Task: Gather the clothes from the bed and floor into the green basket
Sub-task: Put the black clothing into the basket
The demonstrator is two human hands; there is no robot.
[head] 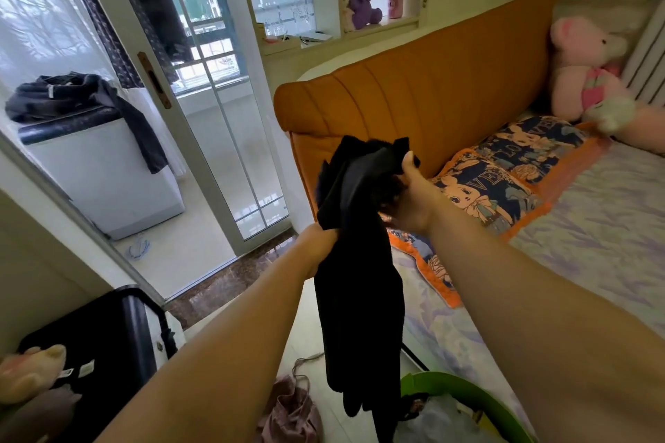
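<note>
Long black limp fabric garment [356, 262] at frame centre, bunched at top in right hand [406, 198], fingers clamped around it; pinched lower by left hand [320, 244], tail dangling just above round green plastic basket [467, 396] at bottom right. Could drape over rim or slide floorward beside crumpled pink cloth [291, 410] if released off-centre.

Bright daylight through glass door [201, 90]; glare on balcony floor; wide-angle edge bending; mild softness, pink plush [590, 72] blurred.
</note>
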